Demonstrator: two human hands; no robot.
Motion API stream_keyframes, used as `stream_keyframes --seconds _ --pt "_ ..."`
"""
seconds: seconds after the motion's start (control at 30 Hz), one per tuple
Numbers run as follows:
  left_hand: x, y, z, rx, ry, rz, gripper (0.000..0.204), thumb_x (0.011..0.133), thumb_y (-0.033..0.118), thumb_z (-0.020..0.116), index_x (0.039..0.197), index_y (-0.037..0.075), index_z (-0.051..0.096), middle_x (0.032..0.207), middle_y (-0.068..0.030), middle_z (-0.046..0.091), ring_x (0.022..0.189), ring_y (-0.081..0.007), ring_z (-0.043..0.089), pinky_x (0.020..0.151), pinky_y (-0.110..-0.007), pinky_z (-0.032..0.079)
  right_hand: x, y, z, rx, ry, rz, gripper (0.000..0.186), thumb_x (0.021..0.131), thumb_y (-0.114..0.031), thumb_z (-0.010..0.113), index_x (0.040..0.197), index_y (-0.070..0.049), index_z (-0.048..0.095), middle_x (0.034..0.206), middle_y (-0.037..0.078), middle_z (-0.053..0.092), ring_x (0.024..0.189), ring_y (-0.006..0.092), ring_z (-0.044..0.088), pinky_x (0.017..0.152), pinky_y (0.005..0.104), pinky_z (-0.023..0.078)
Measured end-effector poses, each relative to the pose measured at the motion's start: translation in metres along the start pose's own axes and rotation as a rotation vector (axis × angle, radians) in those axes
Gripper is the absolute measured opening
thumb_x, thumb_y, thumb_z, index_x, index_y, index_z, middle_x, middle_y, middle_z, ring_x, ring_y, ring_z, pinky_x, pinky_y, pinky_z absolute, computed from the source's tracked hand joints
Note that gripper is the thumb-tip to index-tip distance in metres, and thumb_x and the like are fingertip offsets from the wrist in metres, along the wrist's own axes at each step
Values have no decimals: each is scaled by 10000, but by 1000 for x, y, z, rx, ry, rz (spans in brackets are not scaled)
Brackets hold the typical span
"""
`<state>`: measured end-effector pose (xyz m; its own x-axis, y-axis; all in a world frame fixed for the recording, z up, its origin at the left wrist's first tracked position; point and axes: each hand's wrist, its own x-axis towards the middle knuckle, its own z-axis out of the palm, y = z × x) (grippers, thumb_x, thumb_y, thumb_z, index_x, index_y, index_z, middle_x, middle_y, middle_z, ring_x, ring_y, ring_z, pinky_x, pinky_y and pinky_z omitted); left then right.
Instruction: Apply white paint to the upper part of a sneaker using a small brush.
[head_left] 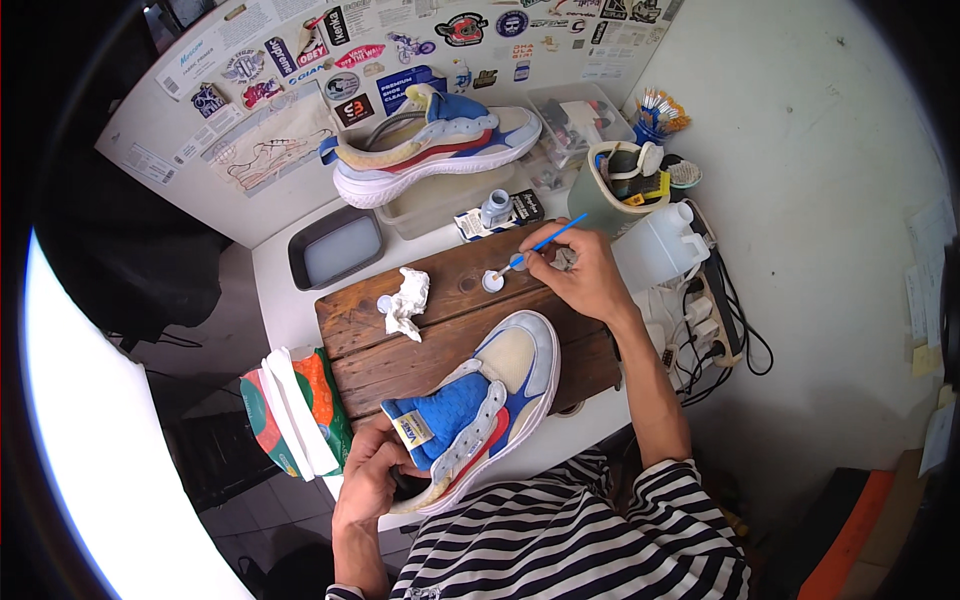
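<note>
My left hand (368,478) grips a sneaker (517,358) by its heel opening, the fingers partly hidden inside. The shoe has a blue tongue, a beige toe, light grey and red panels and a white sole. It lies tilted over the near edge of a dark wooden board (370,352), toe pointing away. My right hand (580,268) pinches a thin blue paintbrush (548,240). The brush tip is at a small round cap (493,281) with whitish paint in it, on the board. A crumpled white tissue (408,302) lies on the board to the left.
The matching sneaker (440,145) rests on a clear plastic tub (410,212) at the back. A black tray of liquid (338,250), an open small bottle (496,208), a tissue pack (297,412), a brush cup (655,125), a white jug (660,245) and a power strip (715,300) surround the board.
</note>
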<state>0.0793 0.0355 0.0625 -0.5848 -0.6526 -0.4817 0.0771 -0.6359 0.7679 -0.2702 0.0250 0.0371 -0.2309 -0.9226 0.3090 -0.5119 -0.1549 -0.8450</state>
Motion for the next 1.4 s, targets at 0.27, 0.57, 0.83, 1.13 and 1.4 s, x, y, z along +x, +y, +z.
stream_keyframes --seconds 0.27,0.57,0.83,1.13,1.4 --pt "2 -5 -6 6 5 -11 443 782 -49 445 1209 -101 549 928 -139 674 738 -184 686 673 -260 580 5 18 18 -104 -33 44 97 846 -66 728 919 -3 719 788 72 705 693 119 624 643 288 497" --pt "5 -7 -11 -14 -37 -2 449 778 -62 429 1209 -92 554 916 -133 666 700 -160 652 602 -228 528 3 20 15 -75 -19 47 93 845 -71 728 915 -10 720 782 64 709 678 112 604 639 283 488" --pt "4 -3 -1 1 -4 -7 462 789 -53 434 1235 -93 548 957 -138 675 719 -165 658 650 -240 562 0 20 14 -75 -29 105 77 844 -62 729 907 -18 721 786 57 703 698 98 606 639 284 476" --pt "6 1 -2 -23 -63 17 464 795 -44 448 1245 -93 553 965 -138 688 792 -169 689 680 -246 570 -23 -34 -24 387 141 77 83 875 23 653 956 42 658 862 101 692 797 142 664 701 292 516" --pt "8 8 12 -12 -28 38 451 807 -28 476 1245 -97 559 944 -128 695 783 -163 686 724 -255 563 -55 -81 -38 475 -71 -133 81 829 22 631 904 51 637 848 126 646 776 177 596 721 299 497"
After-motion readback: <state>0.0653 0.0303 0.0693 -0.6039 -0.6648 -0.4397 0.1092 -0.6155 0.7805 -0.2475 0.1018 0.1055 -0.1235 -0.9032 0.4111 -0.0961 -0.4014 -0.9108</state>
